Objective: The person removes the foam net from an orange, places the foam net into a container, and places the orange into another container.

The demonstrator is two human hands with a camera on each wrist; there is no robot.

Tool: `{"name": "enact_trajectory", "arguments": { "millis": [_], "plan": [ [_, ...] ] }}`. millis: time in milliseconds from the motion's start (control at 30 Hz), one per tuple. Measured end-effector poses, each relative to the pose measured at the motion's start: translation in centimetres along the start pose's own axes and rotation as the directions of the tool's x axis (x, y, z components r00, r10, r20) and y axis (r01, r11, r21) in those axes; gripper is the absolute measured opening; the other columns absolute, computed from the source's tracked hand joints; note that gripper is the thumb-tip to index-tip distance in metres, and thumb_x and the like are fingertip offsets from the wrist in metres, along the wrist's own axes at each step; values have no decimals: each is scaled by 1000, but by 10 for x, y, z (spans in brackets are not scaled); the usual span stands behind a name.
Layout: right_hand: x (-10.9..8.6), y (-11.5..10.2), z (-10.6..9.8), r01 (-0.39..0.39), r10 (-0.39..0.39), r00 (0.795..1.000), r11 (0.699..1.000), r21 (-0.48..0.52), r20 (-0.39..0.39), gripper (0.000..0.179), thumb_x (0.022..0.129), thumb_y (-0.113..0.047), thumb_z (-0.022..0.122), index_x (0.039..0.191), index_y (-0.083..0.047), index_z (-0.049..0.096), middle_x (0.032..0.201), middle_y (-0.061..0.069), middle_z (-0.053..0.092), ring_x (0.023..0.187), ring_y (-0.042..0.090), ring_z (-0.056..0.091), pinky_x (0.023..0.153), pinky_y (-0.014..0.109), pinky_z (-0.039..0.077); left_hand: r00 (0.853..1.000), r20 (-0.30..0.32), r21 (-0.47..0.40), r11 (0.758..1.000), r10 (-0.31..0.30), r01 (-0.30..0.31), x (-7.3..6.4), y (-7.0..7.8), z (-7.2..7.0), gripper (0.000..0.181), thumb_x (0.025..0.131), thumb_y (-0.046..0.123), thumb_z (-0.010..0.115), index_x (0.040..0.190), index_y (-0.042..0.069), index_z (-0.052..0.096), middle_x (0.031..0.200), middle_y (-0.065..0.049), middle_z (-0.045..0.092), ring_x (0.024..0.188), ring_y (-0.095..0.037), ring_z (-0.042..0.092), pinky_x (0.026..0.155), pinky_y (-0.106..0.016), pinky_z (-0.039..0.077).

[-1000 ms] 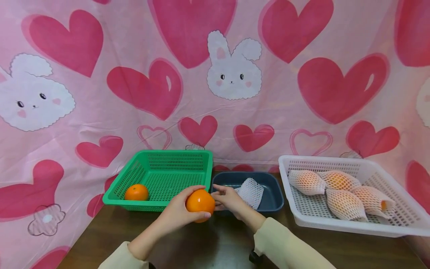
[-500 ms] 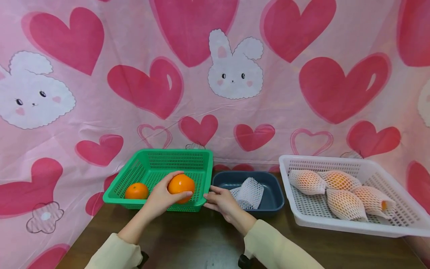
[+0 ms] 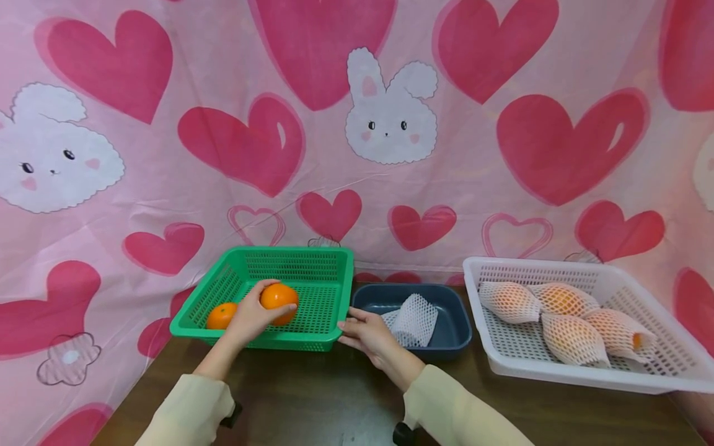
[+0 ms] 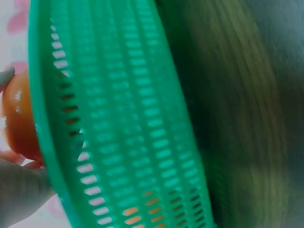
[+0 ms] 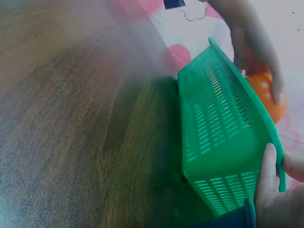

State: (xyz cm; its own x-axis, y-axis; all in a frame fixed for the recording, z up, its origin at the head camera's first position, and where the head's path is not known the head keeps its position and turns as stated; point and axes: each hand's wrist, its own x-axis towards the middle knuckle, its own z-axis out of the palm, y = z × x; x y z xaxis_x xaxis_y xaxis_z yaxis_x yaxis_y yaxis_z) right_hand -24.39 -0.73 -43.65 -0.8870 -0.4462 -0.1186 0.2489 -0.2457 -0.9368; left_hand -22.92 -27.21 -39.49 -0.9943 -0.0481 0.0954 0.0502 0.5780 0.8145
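The left hand's (image 3: 250,314) fingers curl round an orange (image 3: 283,298), grasping it over the inside of the green basket (image 3: 301,340), around rim height; if they let go this high, the smooth fruit could drop, bounce and bruise; just left of those fingers sits a second orange (image 3: 221,316), which the first could roll into and knock; the right hand's (image 3: 369,334) fingers pinch the basket's near right corner; a careless tug there might skid or tilt it on the counter (image 3: 334,396); right beside these fingers, the blue tray (image 3: 450,313) holding white netting (image 3: 414,322) could get nudged too; the white basket (image 3: 558,374) of netted fruit, well apart on the right, seems at little risk.
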Motion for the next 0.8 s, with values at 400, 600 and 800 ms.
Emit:
{"name": "enact_trajectory", "arguments": {
  "millis": [400, 600, 800],
  "plan": [
    [0, 1, -1, -9, 9, 1000, 1000, -1, -11, 58, 104, -1, 57, 153, 13, 31, 138, 34, 55, 112, 26, 67, 95, 41, 53, 998, 19, 211, 976, -58, 53, 15, -14, -6, 73, 88, 38, 79, 138, -2, 43, 123, -28, 59, 96, -35, 60, 79, -48, 54],
    [0, 2, 0, 12, -12, 1000, 1000, -9, -8, 59, 103, -1, 57, 153, 15, 30, 134, 33, 56, 107, 23, 68, 92, 39, 56, 995, 15, 349, 933, -94, 83, 20, -16, -9, 66, 86, 33, 80, 130, -2, 47, 112, -27, 62, 90, -37, 58, 72, -48, 52],
    [1, 4, 2, 17, -17, 1000, 1000, 10, -16, 58, 103, -1, 58, 152, 14, 31, 130, 31, 59, 98, 17, 68, 89, 38, 57, 992, 62, 373, 924, -111, 80, 25, -18, -11, 64, 82, 22, 82, 126, -5, 45, 108, -27, 60, 89, -38, 55, 75, -50, 50]
  ]
}}
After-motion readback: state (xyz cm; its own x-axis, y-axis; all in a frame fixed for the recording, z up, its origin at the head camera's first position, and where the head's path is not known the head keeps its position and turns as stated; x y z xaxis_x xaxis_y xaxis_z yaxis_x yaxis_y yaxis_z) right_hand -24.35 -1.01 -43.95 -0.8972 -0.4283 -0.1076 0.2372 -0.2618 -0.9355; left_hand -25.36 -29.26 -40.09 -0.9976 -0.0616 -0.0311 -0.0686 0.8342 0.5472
